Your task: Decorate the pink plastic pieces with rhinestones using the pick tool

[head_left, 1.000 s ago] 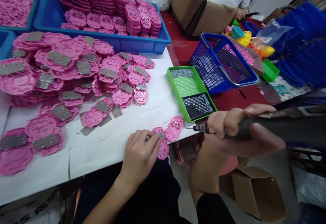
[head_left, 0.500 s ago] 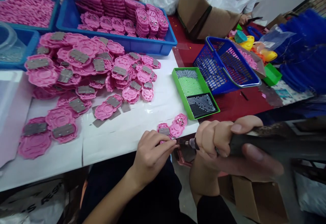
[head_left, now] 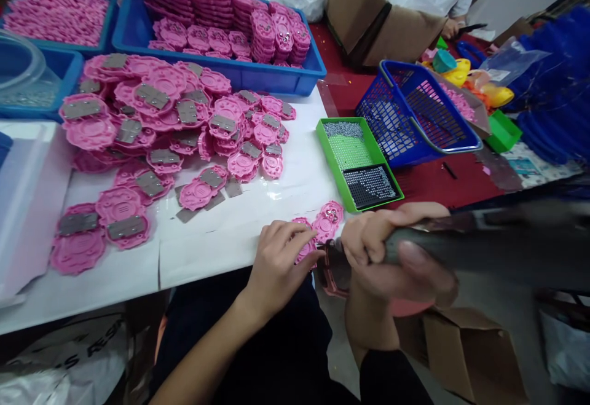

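At the table's front edge, my left hand has its thumb and index finger apart. It lies against a pink plastic casing, partly covering it; whether it touches is hard to tell. My right hand is wrapped round a dark electric screwdriver, held sideways and blurred, its tip end by the left fingertips. Beside them lies another pink casing with small metal parts on it. A green tray just beyond contains loose screws and a black screw plate partly filled with screws.
Pink casings with grey metal plates are heaped at left. Behind stands a blue bin of stacked pink casings. A blue basket is at right, near a cardboard box. Another person's hand shows at the back.
My left thumb and index finger have parted from their pinch near the screwdriver tip. My right hand and the screwdriver have shifted slightly left and up. The view has shifted a little.
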Motion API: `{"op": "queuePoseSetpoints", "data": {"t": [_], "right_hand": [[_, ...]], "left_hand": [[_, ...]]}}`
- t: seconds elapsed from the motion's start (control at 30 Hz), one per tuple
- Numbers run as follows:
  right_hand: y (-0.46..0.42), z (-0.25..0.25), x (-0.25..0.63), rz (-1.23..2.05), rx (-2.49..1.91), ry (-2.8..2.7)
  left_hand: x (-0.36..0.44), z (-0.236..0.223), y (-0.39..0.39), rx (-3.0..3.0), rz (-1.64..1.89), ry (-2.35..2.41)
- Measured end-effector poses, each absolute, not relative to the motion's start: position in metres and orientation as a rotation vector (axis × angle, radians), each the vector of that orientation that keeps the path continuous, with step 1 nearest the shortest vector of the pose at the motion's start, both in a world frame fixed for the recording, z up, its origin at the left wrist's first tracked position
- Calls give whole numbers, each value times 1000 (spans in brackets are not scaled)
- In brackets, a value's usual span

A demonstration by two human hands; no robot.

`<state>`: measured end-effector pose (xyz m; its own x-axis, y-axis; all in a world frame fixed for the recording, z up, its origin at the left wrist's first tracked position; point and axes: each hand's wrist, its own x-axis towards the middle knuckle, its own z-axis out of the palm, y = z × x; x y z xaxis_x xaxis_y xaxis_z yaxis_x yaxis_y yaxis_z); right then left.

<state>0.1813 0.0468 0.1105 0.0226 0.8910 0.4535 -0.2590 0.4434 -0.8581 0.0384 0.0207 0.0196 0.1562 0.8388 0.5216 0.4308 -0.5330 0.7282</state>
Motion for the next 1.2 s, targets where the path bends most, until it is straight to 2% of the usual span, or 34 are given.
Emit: {"op": "queuePoseSetpoints", "data": {"t": [0.23, 0.6, 1.07, 1.2], "right_hand": [[78, 80, 159, 998, -819, -1063], [85, 79, 162, 1058, -876, -1078], [95, 70, 162, 1385, -597, -1281], [96, 66, 163, 1414, -631, -1288]], "left_hand": [[33, 2, 31, 2105, 1183, 1259], [31, 4, 32, 1984, 1075, 1267], [34, 7, 35, 1882, 1113, 1250], [34, 10, 38, 1889, 1071, 1254]]}}
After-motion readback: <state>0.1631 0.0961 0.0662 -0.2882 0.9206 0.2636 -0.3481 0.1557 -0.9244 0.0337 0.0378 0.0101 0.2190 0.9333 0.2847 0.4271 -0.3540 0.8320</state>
